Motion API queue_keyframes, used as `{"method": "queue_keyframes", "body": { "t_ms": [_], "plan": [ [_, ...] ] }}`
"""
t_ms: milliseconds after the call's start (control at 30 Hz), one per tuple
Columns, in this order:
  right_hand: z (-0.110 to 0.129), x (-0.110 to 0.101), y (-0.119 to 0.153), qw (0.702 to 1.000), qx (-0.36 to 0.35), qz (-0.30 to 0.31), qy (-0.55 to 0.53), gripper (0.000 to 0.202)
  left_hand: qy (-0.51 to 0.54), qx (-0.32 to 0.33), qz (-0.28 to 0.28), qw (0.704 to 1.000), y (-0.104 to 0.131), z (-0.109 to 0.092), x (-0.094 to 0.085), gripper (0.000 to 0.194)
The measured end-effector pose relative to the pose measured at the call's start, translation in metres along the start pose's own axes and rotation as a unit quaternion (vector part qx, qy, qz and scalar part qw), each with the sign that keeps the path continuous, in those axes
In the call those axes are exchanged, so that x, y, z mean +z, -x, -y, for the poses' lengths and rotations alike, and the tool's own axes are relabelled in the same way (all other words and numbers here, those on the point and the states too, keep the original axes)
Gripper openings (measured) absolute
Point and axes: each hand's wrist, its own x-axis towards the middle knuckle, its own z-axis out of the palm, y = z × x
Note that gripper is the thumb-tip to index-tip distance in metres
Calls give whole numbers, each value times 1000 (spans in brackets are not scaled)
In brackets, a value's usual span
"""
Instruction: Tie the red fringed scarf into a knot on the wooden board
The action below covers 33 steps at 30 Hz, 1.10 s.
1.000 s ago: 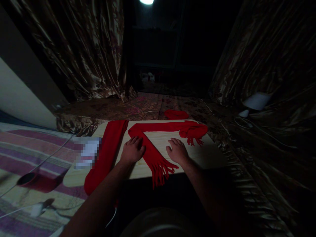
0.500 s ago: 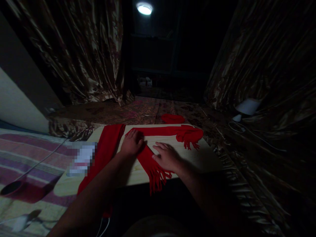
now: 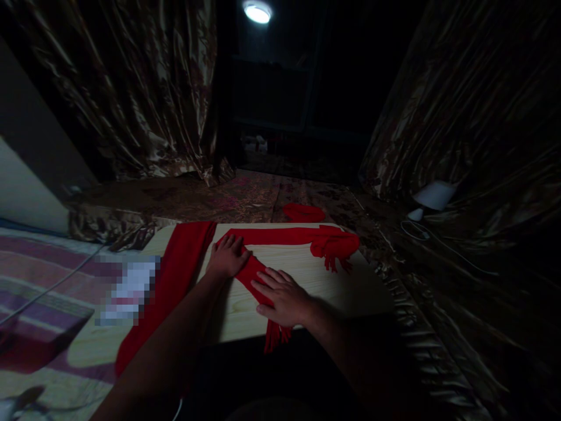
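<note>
The picture is dim, sinking to near black at the right and bottom. A white oval light [image 3: 258, 11] glares at the top, its rim hazy. Sheen streaks the left curtain [image 3: 175, 88]; a soft shadow crosses the worktop [image 3: 333, 292]. The red scarf [image 3: 276, 236] shows little texture, blocky pixels hide one patch [image 3: 129, 292], and the edges look stretched.

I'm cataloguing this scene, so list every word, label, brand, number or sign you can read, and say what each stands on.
No text can be read anywhere in this view.
White item with a reddish band, at the left end of the wooden board: blurred into blocks, so any print is unreadable.
Fringed red scarf: no lettering shows.
</note>
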Motion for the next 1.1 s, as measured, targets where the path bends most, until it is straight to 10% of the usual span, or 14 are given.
{"method": "queue_keyframes", "body": {
  "t_ms": [1100],
  "plan": [
    [4,3,-2,1000,5,-9,1,67,-25,-17,13,999,3,-4,-7,68]
  ]
}}
